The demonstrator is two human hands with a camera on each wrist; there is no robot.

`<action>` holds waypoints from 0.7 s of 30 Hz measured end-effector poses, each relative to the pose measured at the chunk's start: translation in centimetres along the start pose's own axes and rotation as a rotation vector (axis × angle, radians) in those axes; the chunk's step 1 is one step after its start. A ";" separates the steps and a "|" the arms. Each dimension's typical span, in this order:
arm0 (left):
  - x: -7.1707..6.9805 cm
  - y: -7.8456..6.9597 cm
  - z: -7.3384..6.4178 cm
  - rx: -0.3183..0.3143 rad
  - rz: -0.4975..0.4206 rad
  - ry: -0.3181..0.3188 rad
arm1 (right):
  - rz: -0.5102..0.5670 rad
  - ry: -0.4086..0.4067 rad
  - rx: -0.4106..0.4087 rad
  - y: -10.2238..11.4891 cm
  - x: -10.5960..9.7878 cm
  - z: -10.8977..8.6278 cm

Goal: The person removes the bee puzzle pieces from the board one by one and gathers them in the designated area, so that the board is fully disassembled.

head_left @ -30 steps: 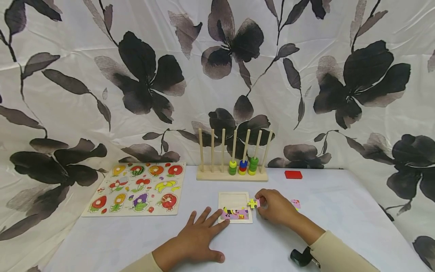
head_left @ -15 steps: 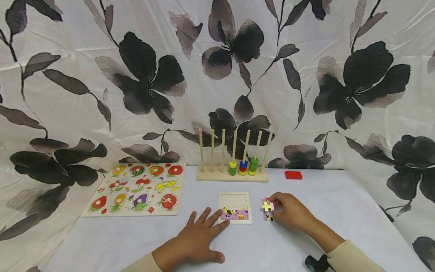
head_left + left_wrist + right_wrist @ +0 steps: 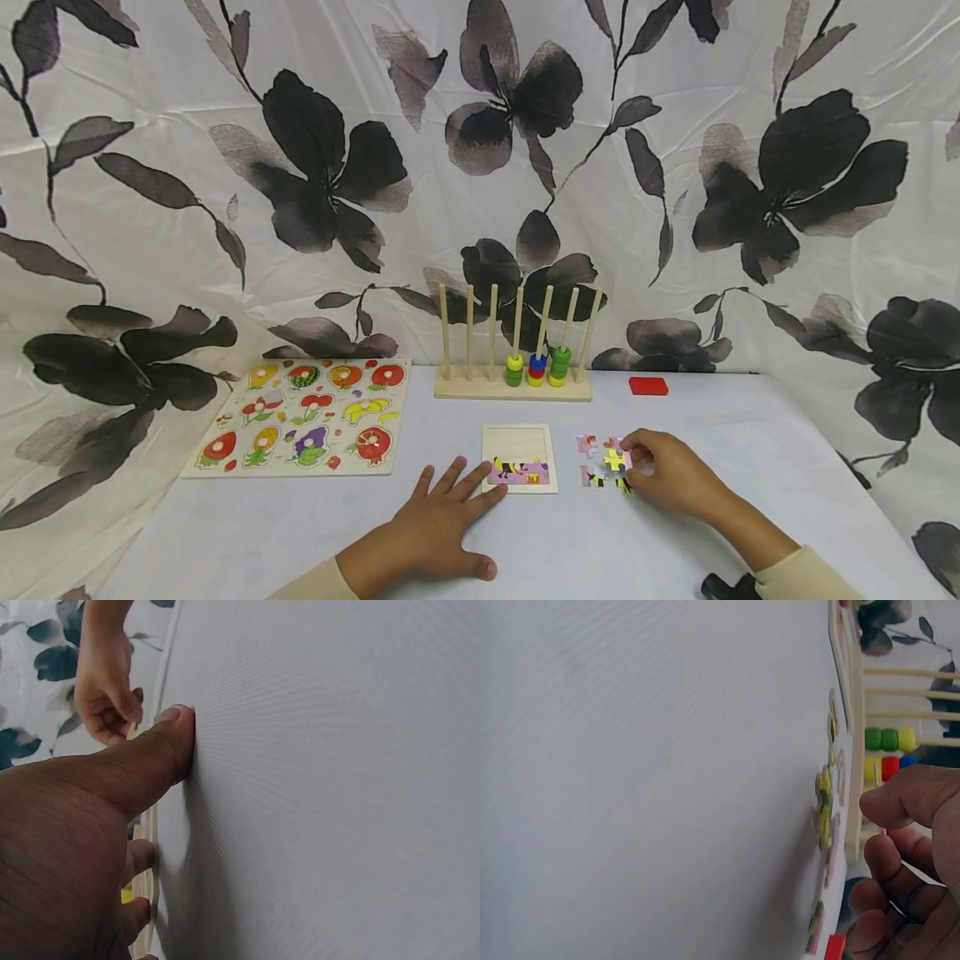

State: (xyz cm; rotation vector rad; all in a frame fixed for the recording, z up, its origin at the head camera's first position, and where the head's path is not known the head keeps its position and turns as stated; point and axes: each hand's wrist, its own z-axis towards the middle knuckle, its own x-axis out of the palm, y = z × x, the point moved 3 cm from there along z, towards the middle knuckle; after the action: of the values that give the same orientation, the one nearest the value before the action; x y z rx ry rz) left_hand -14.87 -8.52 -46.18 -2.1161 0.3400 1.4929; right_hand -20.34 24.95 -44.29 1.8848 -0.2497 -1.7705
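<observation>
In the head view my left hand lies spread on the white table, fingertips on the near left edge of a small wooden puzzle tray. Joined pink, yellow and black pieces fill the tray's lower part. My right hand, right of the tray, pinches a yellow-and-pink jigsaw piece between thumb and fingers, above other loose pieces. The left wrist view shows my left thumb down on the cloth. In the right wrist view my right hand has curled fingers; the held piece is mostly hidden.
A wooden fruit puzzle board lies at the left. Behind the tray stands a peg rack with coloured rings on three pegs. A red rectangle lies at the back right. Floral cloth hangs behind the table.
My right hand has moved right, away from the tray, with the yellow-and-pink jigsaw piece, uncovering loose pieces beside the tray. The left hand has stayed in place.
</observation>
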 end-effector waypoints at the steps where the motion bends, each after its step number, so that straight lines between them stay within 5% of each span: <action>1: 0.0 0.0 0.0 0.000 0.000 -0.001 | -0.001 -0.001 -0.002 -0.2 -0.1 -0.1; 21: 0.2 0.3 0.2 -0.004 -0.016 0.012 | -0.018 0.007 0.040 -3.7 -1.0 -2.4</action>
State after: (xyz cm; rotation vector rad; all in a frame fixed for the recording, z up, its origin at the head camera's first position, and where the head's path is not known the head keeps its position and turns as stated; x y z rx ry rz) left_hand -15.10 -8.63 -46.45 -2.1266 0.3239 1.4740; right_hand -18.98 29.19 -45.25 1.9265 -0.2682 -1.7821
